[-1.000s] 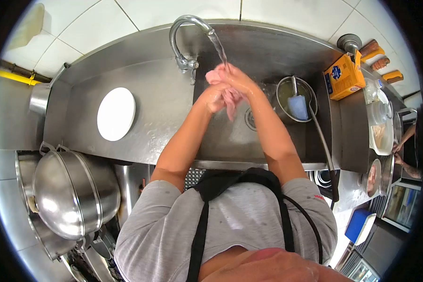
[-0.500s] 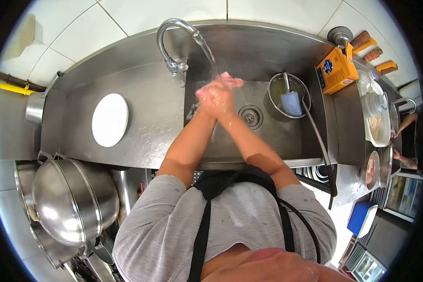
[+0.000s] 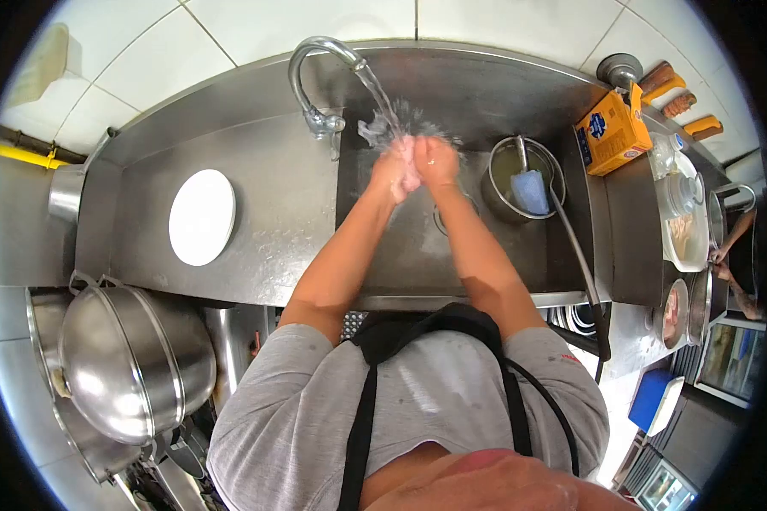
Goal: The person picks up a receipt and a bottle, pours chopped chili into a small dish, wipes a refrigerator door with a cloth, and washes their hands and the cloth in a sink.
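Water from the curved metal tap (image 3: 325, 53) runs onto my two hands over the sink basin (image 3: 503, 264) and splashes around them. My left hand (image 3: 387, 173) is closed around a small, soft-looking pink thing (image 3: 408, 166), whose kind I cannot make out. Pressed against its other side, my right hand (image 3: 437, 162) has its fingers curled in, also gripping it. Beneath my right wrist, the drain (image 3: 440, 220) is partly hidden. Right of my hands stands a metal pot (image 3: 496, 198) of cloudy liquid, with a blue-headed utensil (image 3: 530, 191) and a long-handled tool (image 3: 575, 243) in it.
A white plate (image 3: 202, 217) lies on the left drainboard. An orange box (image 3: 614, 132) stands on the right ledge, near jars and a white tub (image 3: 686, 243). Large metal pots (image 3: 136, 358) are stacked at lower left. Another person's hands (image 3: 729, 255) show at far right.
My hands were clasped together, one over the other; now they are side by side, a little further right, with the pink thing between them. The water splashes more widely.
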Available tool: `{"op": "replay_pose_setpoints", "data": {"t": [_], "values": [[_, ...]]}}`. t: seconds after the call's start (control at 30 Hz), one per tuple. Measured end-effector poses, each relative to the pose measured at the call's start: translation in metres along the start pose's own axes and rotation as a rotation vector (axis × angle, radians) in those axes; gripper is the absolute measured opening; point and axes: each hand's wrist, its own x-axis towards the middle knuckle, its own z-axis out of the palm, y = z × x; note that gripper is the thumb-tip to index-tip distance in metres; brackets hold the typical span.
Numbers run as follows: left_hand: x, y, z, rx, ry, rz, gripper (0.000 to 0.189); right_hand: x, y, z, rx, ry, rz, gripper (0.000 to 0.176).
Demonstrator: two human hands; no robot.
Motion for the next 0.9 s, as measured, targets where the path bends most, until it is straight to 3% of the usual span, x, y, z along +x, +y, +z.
{"op": "replay_pose_setpoints", "data": {"t": [0.03,0.13,0.23,0.27,0.37,0.4,0.43,0.47,0.5,0.53,0.57,0.63,0.7,0.73,0.83,0.87,0.9], "values": [[0.000,0.005,0.001,0.087,-0.009,0.027,0.018,0.012,0.010,0.003,-0.051,-0.033,0.084,0.035],[-0.038,0.037,0.023,0.450,-0.030,0.005,0.019,0.024,0.023,0.022,0.801,-0.021,0.368,0.048],[-0.034,0.048,0.003,0.524,-0.120,0.096,0.021,0.011,0.023,0.019,0.878,-0.424,0.452,0.053],[-0.038,0.051,0.001,0.423,-0.107,0.157,0.027,0.007,0.009,-0.002,0.845,-0.407,0.324,0.047],[-0.008,0.041,-0.024,-0.105,-0.012,0.055,0.036,0.004,-0.016,-0.013,1.480,-0.156,0.555,0.041],[-0.012,0.037,-0.017,-0.103,0.079,-0.050,0.043,0.000,-0.054,-0.029,1.439,-0.012,0.624,0.032],[-0.005,0.028,-0.014,-0.169,0.118,-0.085,0.043,-0.009,-0.070,-0.014,1.173,0.080,0.367,0.032],[0.003,0.019,-0.026,-0.140,-0.057,-0.165,0.039,-0.018,-0.081,0.006,0.898,0.166,0.118,0.032],[0.006,0.015,-0.030,0.043,-0.122,-0.109,0.038,-0.022,-0.087,0.013,0.614,0.247,-0.123,0.033],[0.010,0.011,-0.034,0.225,-0.176,-0.044,0.037,-0.018,-0.082,0.013,0.563,0.213,-0.081,0.033],[0.010,0.008,-0.033,0.556,-0.113,0.156,0.037,-0.011,-0.076,0.006,0.513,0.179,-0.037,0.032],[0.005,0.008,-0.016,0.652,0.034,0.204,0.034,0.006,-0.066,-0.011,0.578,0.130,0.136,0.032],[-0.019,0.029,0.028,0.187,0.186,-0.105,0.028,0.020,-0.061,-0.024,0.813,0.107,0.403,0.033],[-0.025,0.035,0.031,0.023,0.069,-0.171,0.026,0.019,-0.053,-0.013,0.612,0.085,0.333,0.031],[0.029,0.020,-0.044,-0.086,-0.584,0.066,0.026,-0.019,-0.064,0.007,0.438,0.224,-0.157,0.032],[-0.006,0.034,-0.006,0.091,-0.054,0.012,0.028,-0.017,-0.061,0.005,0.396,0.203,-0.147,0.029],[-0.001,0.028,-0.007,-0.079,-0.060,-0.035,0.028,-0.014,-0.057,0.003,0.358,0.180,-0.135,0.028]]}}
